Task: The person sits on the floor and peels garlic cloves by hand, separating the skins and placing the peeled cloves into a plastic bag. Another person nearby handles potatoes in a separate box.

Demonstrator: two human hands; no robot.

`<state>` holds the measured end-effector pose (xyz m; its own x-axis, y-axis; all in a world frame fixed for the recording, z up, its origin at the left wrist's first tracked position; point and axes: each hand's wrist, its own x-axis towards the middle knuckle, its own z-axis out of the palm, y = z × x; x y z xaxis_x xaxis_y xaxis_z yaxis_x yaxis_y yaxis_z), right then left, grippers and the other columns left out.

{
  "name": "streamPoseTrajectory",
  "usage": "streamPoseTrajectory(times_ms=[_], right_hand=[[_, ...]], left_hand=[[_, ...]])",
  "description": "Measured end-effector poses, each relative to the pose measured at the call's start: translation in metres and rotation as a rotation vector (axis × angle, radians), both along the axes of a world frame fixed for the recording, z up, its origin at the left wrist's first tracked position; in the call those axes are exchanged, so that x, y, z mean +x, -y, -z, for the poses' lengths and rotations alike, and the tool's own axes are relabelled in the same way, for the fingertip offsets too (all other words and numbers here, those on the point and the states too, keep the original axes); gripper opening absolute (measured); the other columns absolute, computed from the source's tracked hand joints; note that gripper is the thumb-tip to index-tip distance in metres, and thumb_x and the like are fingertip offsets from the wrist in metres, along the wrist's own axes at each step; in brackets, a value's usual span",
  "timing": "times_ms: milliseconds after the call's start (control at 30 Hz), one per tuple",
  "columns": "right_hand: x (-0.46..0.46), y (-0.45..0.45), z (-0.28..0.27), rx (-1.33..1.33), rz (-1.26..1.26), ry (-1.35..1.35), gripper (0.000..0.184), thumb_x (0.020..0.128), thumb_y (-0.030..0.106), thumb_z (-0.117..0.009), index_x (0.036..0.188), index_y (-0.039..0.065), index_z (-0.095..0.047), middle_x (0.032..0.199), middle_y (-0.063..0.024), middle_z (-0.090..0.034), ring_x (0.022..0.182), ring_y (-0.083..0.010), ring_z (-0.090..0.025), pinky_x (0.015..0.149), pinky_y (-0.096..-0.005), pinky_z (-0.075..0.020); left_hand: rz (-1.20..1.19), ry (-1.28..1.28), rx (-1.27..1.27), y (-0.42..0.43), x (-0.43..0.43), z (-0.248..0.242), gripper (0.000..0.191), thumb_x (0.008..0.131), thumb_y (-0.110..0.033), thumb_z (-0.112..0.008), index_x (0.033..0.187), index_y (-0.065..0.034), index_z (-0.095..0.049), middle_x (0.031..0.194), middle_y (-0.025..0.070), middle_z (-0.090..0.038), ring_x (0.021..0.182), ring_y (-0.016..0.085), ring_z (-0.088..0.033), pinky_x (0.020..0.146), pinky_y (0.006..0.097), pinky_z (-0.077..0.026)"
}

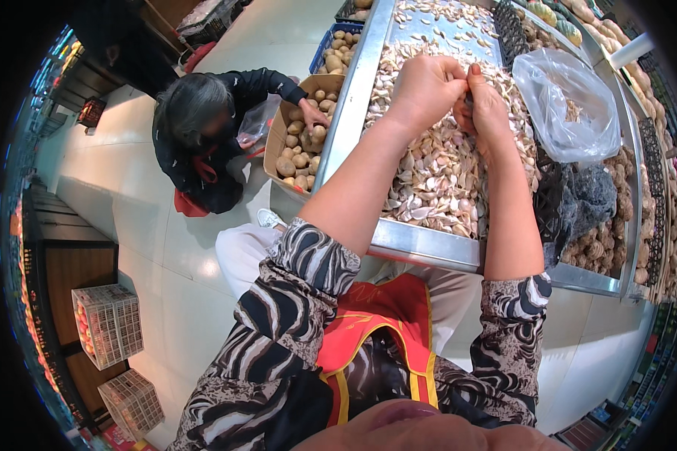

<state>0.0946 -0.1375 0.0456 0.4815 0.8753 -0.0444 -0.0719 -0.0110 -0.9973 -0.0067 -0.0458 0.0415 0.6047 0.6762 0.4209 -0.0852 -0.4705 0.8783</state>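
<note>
Both hands meet over a metal display tray (pixel 423 242) heaped with loose, unpeeled garlic cloves (pixel 434 194). My left hand (pixel 426 90) has its fingers curled in a pinch. My right hand (pixel 488 110) faces it, thumb raised and fingers bent, with the fingertips of the two hands touching or nearly so. Anything small between them is hidden by the fingers. Toward the tray's far end the cloves thin out over bare metal. To the right of my right hand, a clear plastic bag (pixel 567 107) lies open with some small pale pieces inside.
A crouching person (pixel 197 135) at left has a hand (pixel 315 115) in a cardboard box of potatoes (pixel 276 138). Behind it stands a blue crate (pixel 320 51) of potatoes. A dark grey cloth or bag (pixel 589 191) lies by brown tubers (pixel 589 248). Plastic crates (pixel 110 321) stand at far left.
</note>
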Motion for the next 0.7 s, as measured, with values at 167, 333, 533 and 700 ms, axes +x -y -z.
streamPoseTrajectory(times_ms=[167,333,533,700], right_hand=[[-0.012,-0.004,-0.005,-0.091,0.14,0.044,0.046,0.098,0.057,-0.046,0.074,0.018,-0.05,0.056,0.0071,-0.041,0.044,-0.0049,-0.037,0.04,-0.0225,-0.0234],[-0.001,0.002,-0.002,0.025,0.091,0.049,0.039,0.101,0.049,-0.047,0.081,0.016,-0.052,0.061,0.0096,-0.039,0.049,-0.0006,-0.032,0.043,-0.0197,-0.0198],[0.007,-0.007,0.015,0.073,0.204,0.176,0.039,0.1,0.05,-0.048,0.089,0.014,-0.057,0.062,0.011,-0.037,0.049,-0.0003,-0.029,0.044,-0.0205,-0.0183],[0.038,-0.013,0.027,0.122,0.296,0.275,0.043,0.1,0.047,-0.047,0.074,0.014,-0.053,0.059,0.0069,-0.041,0.049,-0.0055,-0.032,0.046,-0.0258,-0.0233]], left_hand=[[-0.047,0.107,-0.012,-0.011,0.005,0.008,0.014,0.073,-0.015,-0.072,0.076,-0.001,-0.073,0.068,0.013,-0.07,0.061,0.019,-0.068,0.06,0.0325,-0.054],[0.004,0.271,-0.394,-0.006,0.025,0.011,0.008,0.067,-0.007,-0.07,0.071,-0.0019,-0.074,0.065,0.0157,-0.069,0.063,0.019,-0.068,0.062,0.0316,-0.054],[-0.119,0.216,-0.327,0.008,0.019,0.006,0.006,0.069,-0.007,-0.067,0.066,-0.0015,-0.069,0.066,0.0177,-0.066,0.064,0.026,-0.067,0.063,0.0356,-0.054],[-0.031,0.208,-0.321,0.01,0.03,0.003,0.01,0.069,-0.011,-0.07,0.068,-0.001,-0.067,0.066,0.0151,-0.066,0.062,0.019,-0.064,0.059,0.0331,-0.052]])
